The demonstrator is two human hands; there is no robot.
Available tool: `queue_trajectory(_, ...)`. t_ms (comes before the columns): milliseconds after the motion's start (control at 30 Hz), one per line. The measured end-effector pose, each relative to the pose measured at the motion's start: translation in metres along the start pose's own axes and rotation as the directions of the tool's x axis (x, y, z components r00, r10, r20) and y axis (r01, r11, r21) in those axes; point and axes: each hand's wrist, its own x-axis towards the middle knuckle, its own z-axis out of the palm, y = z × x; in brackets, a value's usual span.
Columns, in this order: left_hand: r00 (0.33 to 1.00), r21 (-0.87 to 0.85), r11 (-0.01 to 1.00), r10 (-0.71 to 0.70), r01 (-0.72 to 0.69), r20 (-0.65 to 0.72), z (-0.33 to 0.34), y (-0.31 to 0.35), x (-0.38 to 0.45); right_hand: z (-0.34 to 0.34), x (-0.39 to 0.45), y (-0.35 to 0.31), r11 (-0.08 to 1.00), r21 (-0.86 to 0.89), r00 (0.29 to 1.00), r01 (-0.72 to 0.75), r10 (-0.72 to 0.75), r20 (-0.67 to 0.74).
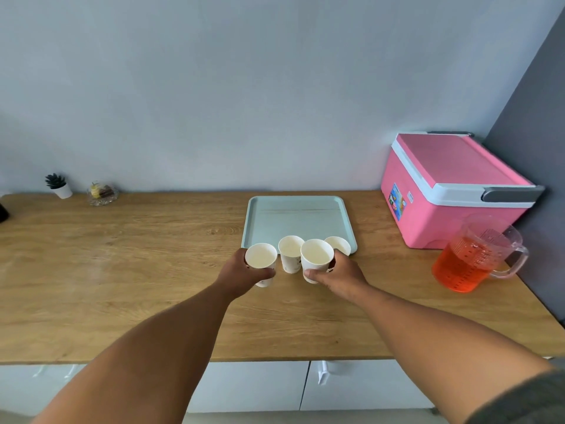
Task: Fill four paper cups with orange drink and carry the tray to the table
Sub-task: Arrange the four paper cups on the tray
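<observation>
My left hand (244, 272) grips an empty white paper cup (260, 257) just off the near left corner of the pale green tray (298, 217). My right hand (339, 275) grips a second empty cup (317, 254) in front of the tray's near edge. Between them stands a third empty cup (290, 249), untouched. A fourth cup (338, 243) peeks out behind my right hand at the tray's near right corner. A clear jug of orange drink (467, 264) stands on the counter to the right, its handle pointing right.
A pink cooler box (452, 191) sits at the back right against the wall, right beside the jug. At the far left of the wooden counter (137, 270) are a small potted plant (59, 186) and a glass dish of snacks (102, 192). White cabinet fronts lie below the counter edge.
</observation>
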Motion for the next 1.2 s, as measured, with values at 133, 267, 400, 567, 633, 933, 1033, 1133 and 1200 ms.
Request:
queue_trajectory(133, 1.000, 0.011, 1.000, 0.020, -0.020, -0.013, -0.011, 0.017, 0.005, -0.015, 0.003, -0.015, 0.999, 0.006, 0.999, 0.039, -0.039, -0.033)
queue_trajectory(267, 1.000, 0.006, 1.000, 0.024, -0.024, -0.014, -0.019, 0.037, 0.012, -0.031, 0.010, -0.027, 0.998, 0.014, 0.998, 0.054, -0.053, -0.036)
queue_trajectory(400, 1.000, 0.036, 0.999, 0.026, -0.025, -0.016, -0.024, 0.059, 0.025, -0.048, 0.023, -0.036, 0.997, 0.018, 0.996, 0.075, -0.075, -0.039)
queue_trajectory(567, 0.997, 0.092, 0.993, 0.080, -0.078, -0.017, -0.024, 0.092, 0.041, -0.071, 0.042, -0.048, 0.994, -0.003, 0.993, 0.112, -0.112, -0.034)
queue_trajectory(633, 0.993, 0.091, 0.989, 0.115, -0.112, -0.026, -0.029, 0.104, 0.046, -0.076, 0.048, -0.053, 0.991, -0.023, 0.990, 0.131, -0.132, -0.051)
queue_trajectory(933, 0.998, 0.088, 0.995, 0.044, -0.040, -0.045, -0.019, 0.102, 0.135, -0.061, 0.146, -0.046, 0.999, -0.046, 0.999, 0.025, -0.026, -0.026)
queue_trajectory(1033, 0.998, 0.092, 0.994, 0.053, -0.050, -0.032, -0.018, 0.093, 0.126, -0.055, 0.144, -0.042, 1.000, -0.014, 1.000, 0.028, -0.028, -0.010)
queue_trajectory(1133, 0.996, 0.125, 0.989, 0.080, -0.075, -0.031, -0.017, 0.096, 0.124, -0.056, 0.148, -0.046, 1.000, 0.002, 0.999, 0.028, -0.028, -0.029)
queue_trajectory(1200, 0.996, 0.125, 0.989, 0.086, -0.082, -0.025, -0.011, 0.090, 0.128, -0.054, 0.150, -0.044, 1.000, -0.003, 0.999, 0.026, -0.027, -0.029)
